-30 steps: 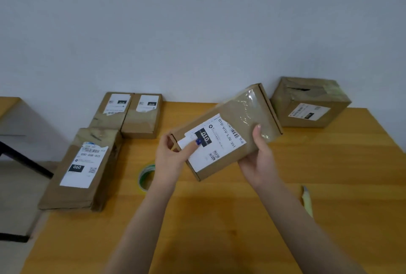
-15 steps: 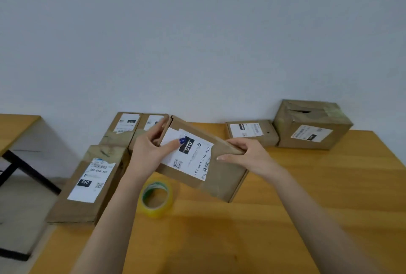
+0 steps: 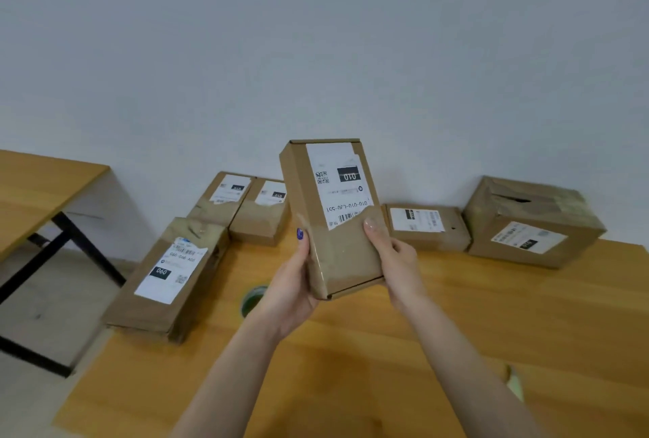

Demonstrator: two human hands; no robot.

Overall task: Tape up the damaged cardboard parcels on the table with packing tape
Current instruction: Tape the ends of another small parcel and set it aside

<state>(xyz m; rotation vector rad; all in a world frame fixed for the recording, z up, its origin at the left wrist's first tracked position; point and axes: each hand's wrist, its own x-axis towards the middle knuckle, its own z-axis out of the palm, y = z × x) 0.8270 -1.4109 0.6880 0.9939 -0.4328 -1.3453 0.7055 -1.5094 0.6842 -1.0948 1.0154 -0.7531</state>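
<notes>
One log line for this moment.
parcel: lifted above table | left hand: grips parcel | right hand: grips parcel | tape roll: on table, untouched

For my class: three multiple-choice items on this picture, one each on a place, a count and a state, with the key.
1. Where is the tape roll? A. on the table, partly behind the left wrist. B. on top of a parcel. C. lifted in the air.
2. How many parcels lie on the table, leaving out the held parcel? A. three. B. five. C. eight.
3. How is the held parcel carried? A. lying flat, untouched. B. pinched by one hand. C. gripped by the left hand and the right hand, off the table.
Key: 1 A, the roll sits on the wood; 2 B, three left, two right; 3 C, fingers curl round both sides.
</notes>
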